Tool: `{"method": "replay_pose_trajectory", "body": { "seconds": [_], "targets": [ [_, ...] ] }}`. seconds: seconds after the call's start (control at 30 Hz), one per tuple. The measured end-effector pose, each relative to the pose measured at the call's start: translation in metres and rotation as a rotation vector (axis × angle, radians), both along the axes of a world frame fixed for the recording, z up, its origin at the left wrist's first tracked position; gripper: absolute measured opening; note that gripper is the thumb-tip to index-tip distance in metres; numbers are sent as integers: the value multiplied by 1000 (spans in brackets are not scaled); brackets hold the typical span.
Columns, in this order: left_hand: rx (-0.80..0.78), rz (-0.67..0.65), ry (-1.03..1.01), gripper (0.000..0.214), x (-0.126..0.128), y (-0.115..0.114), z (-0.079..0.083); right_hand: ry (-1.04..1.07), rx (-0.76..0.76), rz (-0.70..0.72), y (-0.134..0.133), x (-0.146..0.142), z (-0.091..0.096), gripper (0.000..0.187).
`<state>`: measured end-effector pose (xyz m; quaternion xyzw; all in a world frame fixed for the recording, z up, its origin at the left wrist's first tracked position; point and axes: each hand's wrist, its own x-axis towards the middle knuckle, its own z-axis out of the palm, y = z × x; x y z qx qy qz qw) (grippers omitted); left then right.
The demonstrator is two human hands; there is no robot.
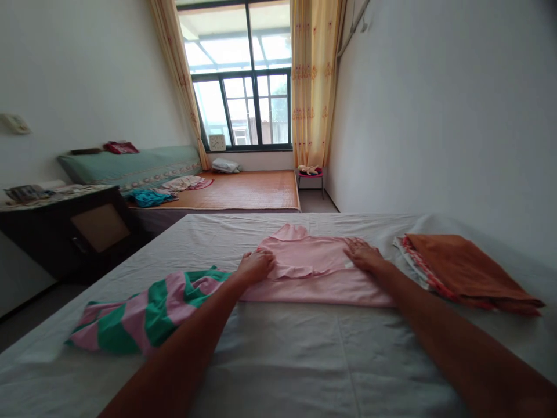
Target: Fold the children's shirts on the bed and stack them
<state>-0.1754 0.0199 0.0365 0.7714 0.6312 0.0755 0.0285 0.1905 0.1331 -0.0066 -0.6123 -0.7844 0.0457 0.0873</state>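
A pink garment [315, 270] lies spread on the white bed sheet [278, 360] in front of me. My left hand [256, 266] rests on its left part, fingers curled round a fold of the pink cloth. My right hand [363, 254] lies on its right part with the fingers stretched flat on the fabric. A pink and green striped garment [148, 313] lies crumpled just left of my left arm.
Folded orange and patterned cloths [461, 270] are stacked at the right of the bed, near the white wall. Beyond are a second bed with an orange mat [243, 190], a dark cabinet [65, 232] at left, a small stool [310, 173] and a curtained window [243, 75].
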Motion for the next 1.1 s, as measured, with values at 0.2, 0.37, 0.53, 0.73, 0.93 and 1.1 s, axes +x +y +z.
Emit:
{"method": "replay_pose_trajectory", "body": {
  "seconds": [0.2, 0.37, 0.53, 0.73, 0.93, 1.1],
  "targets": [
    [17, 156, -70, 32, -9, 70, 18, 8, 19, -103, 41, 38, 8, 54],
    [7, 218, -153, 41, -8, 122, 0, 152, -6, -69, 64, 41, 18, 38],
    [4, 279, -291, 25, 5, 144, -9, 253, -70, -11, 68, 40, 30, 14],
    [99, 169, -504, 15, 14, 127, 22, 555, -1, 52, 36, 34, 49, 17],
    [94, -145, -661, 17, -6, 52, 41, 914, -159, 281, -21, 55, 60, 15],
    [-77, -228, -541, 12, -17, -3, 15, 758, -296, 328, -52, 71, 41, 9]
  ]
}}
